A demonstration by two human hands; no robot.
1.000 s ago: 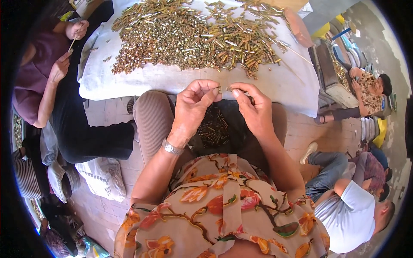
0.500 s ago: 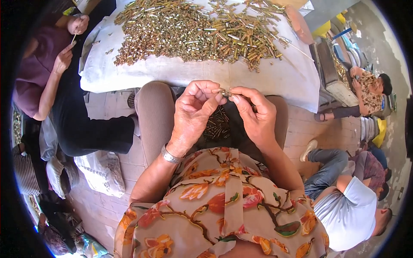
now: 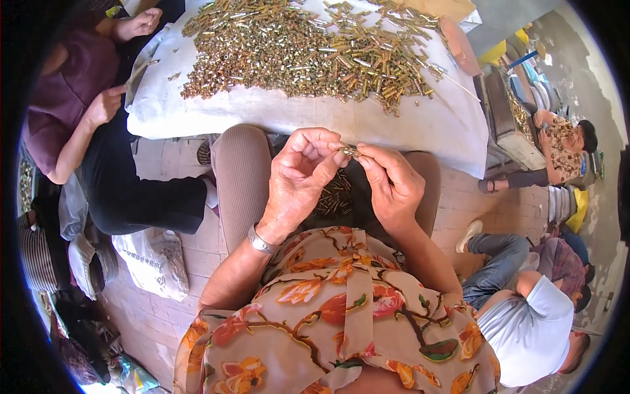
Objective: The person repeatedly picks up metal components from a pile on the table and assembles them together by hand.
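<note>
Head view: metal part (image 3: 350, 152) is held between the hands, short of the worktop (image 3: 262, 119) — one end pinched in the left hand (image 3: 300, 172), the other in the right hand (image 3: 395, 184), each grip closed at thumb and fingers. Brass-coloured pile (image 3: 295, 59) is spread across the worktop — darker parts (image 3: 336, 198) are gathered below, between the knees (image 3: 243, 164).

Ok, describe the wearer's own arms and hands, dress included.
The left hand and right hand are ungloved. A silver-coloured band, perhaps a watch, circles the left wrist; none shows on the right. Short pale sleeves with orange flowers leave the forearms bare.
</note>
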